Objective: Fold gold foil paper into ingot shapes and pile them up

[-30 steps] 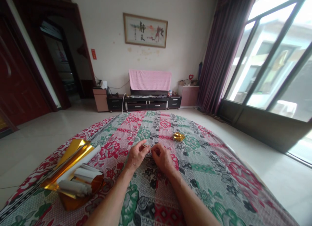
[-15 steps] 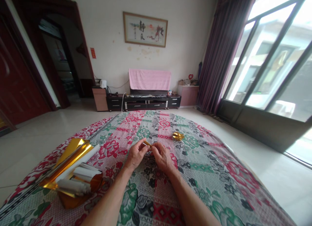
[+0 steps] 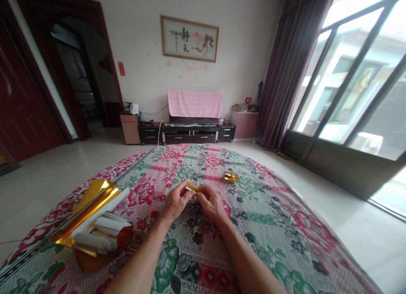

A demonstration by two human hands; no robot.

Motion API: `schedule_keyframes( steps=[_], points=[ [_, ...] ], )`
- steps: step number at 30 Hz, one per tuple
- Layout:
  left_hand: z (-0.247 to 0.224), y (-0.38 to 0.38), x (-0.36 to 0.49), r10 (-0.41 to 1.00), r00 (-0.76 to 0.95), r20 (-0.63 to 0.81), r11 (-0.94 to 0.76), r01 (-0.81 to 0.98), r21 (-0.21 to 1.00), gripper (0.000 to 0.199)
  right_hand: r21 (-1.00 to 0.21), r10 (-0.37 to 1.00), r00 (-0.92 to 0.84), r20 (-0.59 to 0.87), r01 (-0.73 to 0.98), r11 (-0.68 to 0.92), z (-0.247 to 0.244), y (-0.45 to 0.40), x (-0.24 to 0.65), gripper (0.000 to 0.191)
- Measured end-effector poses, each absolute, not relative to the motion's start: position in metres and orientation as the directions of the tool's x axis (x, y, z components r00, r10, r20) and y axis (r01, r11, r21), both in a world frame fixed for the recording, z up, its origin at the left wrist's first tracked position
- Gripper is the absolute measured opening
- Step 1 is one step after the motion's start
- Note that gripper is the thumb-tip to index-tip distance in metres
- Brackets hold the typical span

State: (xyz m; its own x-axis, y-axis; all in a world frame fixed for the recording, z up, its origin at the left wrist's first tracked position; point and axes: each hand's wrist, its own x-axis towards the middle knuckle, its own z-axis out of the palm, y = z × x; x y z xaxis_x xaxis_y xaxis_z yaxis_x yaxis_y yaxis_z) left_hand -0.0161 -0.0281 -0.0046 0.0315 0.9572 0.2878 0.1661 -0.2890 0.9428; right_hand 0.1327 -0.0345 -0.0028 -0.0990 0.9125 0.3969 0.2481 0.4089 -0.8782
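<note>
A small strip of gold foil paper (image 3: 193, 187) is stretched between my two hands above the flowered cloth. My left hand (image 3: 177, 202) pinches its left end between thumb and fingers. At the other end, my right hand (image 3: 210, 203) closes on it with bent fingers, which hide part of the strip. Beyond my right hand a folded gold foil piece (image 3: 231, 177) lies on the cloth. To the left of my forearm, a pile of gold foil sheets (image 3: 104, 196) rests with several rolled white-backed pieces (image 3: 97, 239) on top.
The flowered cloth (image 3: 269, 243) covers the rounded surface under my hands. Farther off, a low black cabinet (image 3: 179, 137) stands along the wall beneath a pink cloth (image 3: 195, 103). A purple curtain (image 3: 282, 74) and large windows are at the right, a red door (image 3: 28, 103) at the left.
The gold strip between my fingers has turned slightly and shows more of its flat side. Both hands stay in nearly the same place.
</note>
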Motion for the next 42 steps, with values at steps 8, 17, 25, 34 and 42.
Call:
schedule_keyframes(
  steps=[8, 17, 25, 34, 42],
  points=[
    [-0.005, -0.03, -0.016, 0.953, 0.071, 0.295, -0.301, 0.119, 0.946, 0.059, -0.918, 0.928, -0.086, 0.364, 0.135, 0.373, -0.005, -0.03, 0.132, 0.017],
    [-0.005, -0.029, -0.015, 0.952, 0.105, 0.286, -0.292, 0.042, 0.956, 0.059, -0.924, 0.933, -0.006, 0.359, 0.136, 0.356, -0.007, -0.025, 0.132, 0.023],
    [-0.007, -0.028, -0.012, 0.919, -0.013, 0.395, -0.376, 0.28, 0.884, 0.054, -0.868, 0.894, 0.094, 0.437, 0.305, 0.392, -0.015, -0.019, 0.135, 0.027],
    [-0.005, -0.03, -0.013, 0.937, 0.001, 0.349, -0.332, 0.307, 0.892, 0.044, -0.849, 0.878, 0.13, 0.46, 0.356, 0.391, -0.012, -0.021, 0.135, 0.028],
    [-0.004, -0.029, -0.014, 0.833, 0.043, 0.552, -0.509, 0.448, 0.735, 0.04, -0.883, 0.899, 0.126, 0.419, 0.288, 0.371, -0.002, -0.028, 0.133, 0.026]
  ],
)
